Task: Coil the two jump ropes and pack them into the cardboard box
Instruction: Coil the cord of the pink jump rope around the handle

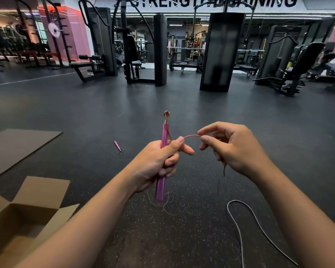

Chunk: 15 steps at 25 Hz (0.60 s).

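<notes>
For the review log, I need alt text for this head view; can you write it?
Over a dark gym floor, the left hand grips a pink rope handle upright while the right hand pinches its thin pink cord. An open cardboard box sits lower left, a second pink handle lies beyond, and a grey rope trails lower right.

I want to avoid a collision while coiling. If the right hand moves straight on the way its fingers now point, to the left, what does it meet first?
Probably the left hand, which grips the pink handle. The right hand pinches the pink cord, and only a short arc of cord separates them. Depth is unclear from one view.
</notes>
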Tool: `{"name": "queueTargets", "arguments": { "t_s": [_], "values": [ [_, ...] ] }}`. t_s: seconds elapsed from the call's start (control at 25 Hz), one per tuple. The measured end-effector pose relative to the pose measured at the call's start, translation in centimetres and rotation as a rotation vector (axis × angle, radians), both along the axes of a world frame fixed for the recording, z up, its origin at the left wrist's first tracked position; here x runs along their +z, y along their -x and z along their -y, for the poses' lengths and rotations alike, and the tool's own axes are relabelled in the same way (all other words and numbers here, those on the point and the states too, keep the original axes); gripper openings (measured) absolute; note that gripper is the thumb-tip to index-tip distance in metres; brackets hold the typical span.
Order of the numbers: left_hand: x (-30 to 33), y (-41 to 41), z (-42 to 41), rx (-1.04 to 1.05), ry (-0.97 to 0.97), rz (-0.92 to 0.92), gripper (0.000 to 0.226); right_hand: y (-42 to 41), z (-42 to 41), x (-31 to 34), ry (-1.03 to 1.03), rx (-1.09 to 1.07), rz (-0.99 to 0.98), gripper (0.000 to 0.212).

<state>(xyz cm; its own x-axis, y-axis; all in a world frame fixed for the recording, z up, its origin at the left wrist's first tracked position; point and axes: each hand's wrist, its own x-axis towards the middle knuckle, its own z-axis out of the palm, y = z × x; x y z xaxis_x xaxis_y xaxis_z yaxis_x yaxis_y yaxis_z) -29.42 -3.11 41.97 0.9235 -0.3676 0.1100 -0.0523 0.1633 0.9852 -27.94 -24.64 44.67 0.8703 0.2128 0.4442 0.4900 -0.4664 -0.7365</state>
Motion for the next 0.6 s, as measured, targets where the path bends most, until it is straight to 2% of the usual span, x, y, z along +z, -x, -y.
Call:
{"name": "queueTargets", "arguments": {
  "t_s": [0.04,0.16,0.24,0.32,0.4,0.52,0.6],
  "values": [
    [0.0,0.1,0.2,0.022,-0.033,-0.006,0.04,0.0,-0.1,-0.2,0.006,-0.071,-0.011,0.009],
    [-0.3,0.2,0.9,0.078,-0.066,-0.027,0.041,-0.4,-0.2,-1.4,0.291,-0.293,0.026,0.037],
    [-0.5,0.0,0.8,0.095,0.006,-0.008,0.038,-0.4,-0.2,-1.3,0.331,-0.199,-0.009,0.028],
    [-0.4,-0.2,0.5,0.124,0.054,-0.002,0.036,-0.2,-0.2,-1.1,0.24,-0.013,-0.056,0.017],
    [-0.1,0.1,0.3,0.132,0.048,-0.045,0.039,0.0,-0.2,-1.1,0.034,0.078,-0.039,0.019],
    [0.5,1.3,0.6,0.01,-0.002,-0.104,0.045,0.0,-0.8,-0.9,-0.311,-0.011,0.009,0.007],
    [1.0,2.1,1.2,-0.138,0.048,-0.123,0.045,-0.3,-1.3,-1.6,-0.411,-0.125,-0.019,0.022]
  ]
}}
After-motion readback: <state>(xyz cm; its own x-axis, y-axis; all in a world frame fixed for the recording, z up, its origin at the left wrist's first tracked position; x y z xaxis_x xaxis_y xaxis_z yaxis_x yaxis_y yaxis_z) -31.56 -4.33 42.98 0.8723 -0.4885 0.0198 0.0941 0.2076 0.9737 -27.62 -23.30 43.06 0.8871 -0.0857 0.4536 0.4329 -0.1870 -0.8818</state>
